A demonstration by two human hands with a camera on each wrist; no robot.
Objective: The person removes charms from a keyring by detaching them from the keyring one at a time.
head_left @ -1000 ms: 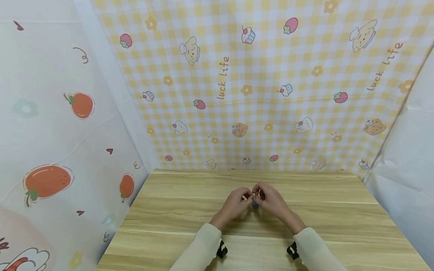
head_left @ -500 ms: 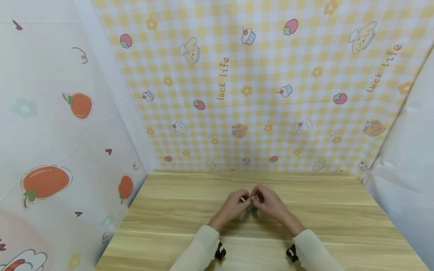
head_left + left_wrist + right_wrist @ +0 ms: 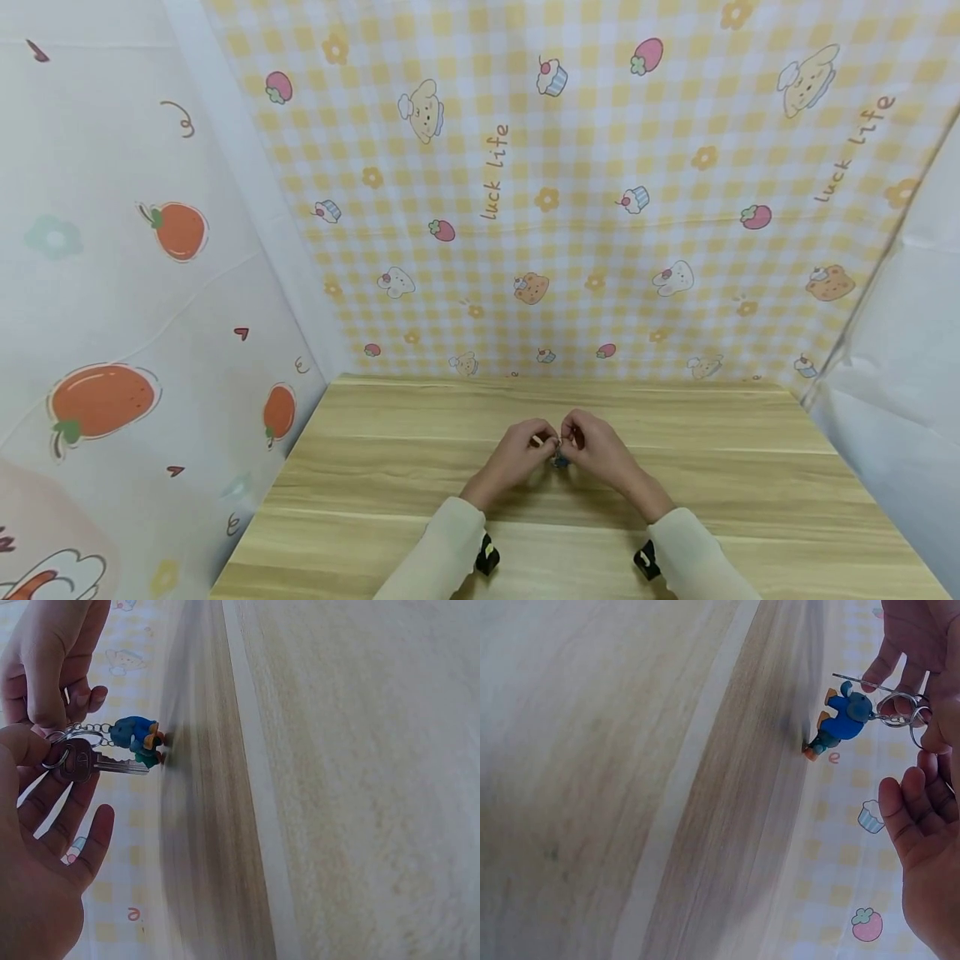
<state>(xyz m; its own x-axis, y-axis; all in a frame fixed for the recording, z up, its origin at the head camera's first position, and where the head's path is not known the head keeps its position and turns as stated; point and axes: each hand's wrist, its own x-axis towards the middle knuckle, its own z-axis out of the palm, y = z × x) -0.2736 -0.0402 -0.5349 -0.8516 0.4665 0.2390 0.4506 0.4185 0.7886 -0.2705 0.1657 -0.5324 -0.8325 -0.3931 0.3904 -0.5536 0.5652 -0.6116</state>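
Note:
Above the wooden tabletop [image 3: 420, 467], my left hand [image 3: 513, 454] and right hand [image 3: 600, 450] meet at a small keychain. In the left wrist view, a key [image 3: 79, 760] with a dark head hangs from a small metal ring beside my left fingers. A blue toy figurine [image 3: 846, 721] with orange feet dangles on a short chain from the metal split ring [image 3: 901, 705]. Left thumb and fingers pinch the ring at the key's head. My right thumb and index finger pinch the rings from the other side. Fingertips partly hide where the rings join.
A yellow checked cloth [image 3: 592, 158] with cartoon prints hangs behind the table. White printed cloth [image 3: 150, 308] stands on the left, and a plain white sheet [image 3: 907, 350] on the right. Black wrist mounts [image 3: 487, 556] sit under both sleeves.
Both hands stay close together around the rings, shifted slightly down and left from a second ago. The figurine still hangs between them, with its angle slightly changed.

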